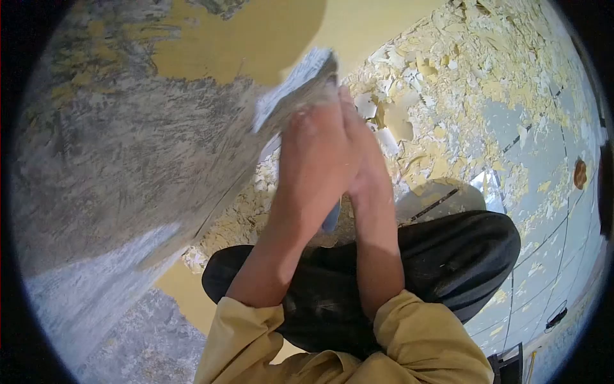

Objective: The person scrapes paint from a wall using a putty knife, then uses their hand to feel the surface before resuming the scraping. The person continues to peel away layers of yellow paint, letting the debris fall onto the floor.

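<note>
My left hand (314,131) and my right hand (363,137) are pressed close together in front of the wall, both with fingers closed. Motion blurs them, and whatever they grip is hidden behind the knuckles. Just past the hands, a corner of the wall (294,86) shows scraped grey plaster with a brightly lit patch. Further left the wall surface (141,141) is rough grey, while smooth yellow paint (256,41) still covers its upper part.
Yellow and white paint flakes (473,70) lie thickly over the tiled floor (543,237). A shiny pale piece (491,189) lies beyond my bent knee in dark trousers (473,256). Toward the right edge are a round brown thing (580,174) and a small black object (558,317).
</note>
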`<state>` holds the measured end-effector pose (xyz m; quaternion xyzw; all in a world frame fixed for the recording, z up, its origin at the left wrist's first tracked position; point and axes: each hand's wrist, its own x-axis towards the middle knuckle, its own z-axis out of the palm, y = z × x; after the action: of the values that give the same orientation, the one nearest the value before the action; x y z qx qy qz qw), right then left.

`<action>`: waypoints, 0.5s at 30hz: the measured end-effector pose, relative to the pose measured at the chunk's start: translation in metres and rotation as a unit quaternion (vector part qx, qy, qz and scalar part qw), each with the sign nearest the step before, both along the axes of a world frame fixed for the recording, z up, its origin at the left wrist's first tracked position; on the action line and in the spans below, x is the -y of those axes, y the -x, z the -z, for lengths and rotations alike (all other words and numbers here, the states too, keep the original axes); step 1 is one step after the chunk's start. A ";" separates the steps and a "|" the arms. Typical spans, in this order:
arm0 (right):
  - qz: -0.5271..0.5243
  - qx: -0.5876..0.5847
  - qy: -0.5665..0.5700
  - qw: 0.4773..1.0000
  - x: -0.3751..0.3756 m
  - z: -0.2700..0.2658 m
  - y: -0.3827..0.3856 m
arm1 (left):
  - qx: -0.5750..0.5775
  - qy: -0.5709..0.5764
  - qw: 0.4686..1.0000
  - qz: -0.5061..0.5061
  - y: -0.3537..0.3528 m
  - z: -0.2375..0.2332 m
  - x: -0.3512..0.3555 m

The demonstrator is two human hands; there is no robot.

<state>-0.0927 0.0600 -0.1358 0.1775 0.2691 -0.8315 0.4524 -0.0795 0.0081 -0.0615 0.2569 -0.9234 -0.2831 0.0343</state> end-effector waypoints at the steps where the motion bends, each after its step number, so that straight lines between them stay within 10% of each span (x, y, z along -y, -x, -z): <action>1: -0.036 0.046 0.016 0.998 0.005 -0.001 -0.008 | 0.082 -0.034 0.996 -0.017 -0.004 -0.012 0.006; 15: -0.005 0.086 0.131 0.988 0.001 -0.024 -0.003 | 0.065 0.001 0.998 -0.009 -0.003 -0.038 -0.005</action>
<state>-0.0892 0.0587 -0.1119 0.1858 0.1190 -0.8390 0.4975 -0.0769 0.0129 -0.0239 0.2834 -0.9215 -0.2648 -0.0225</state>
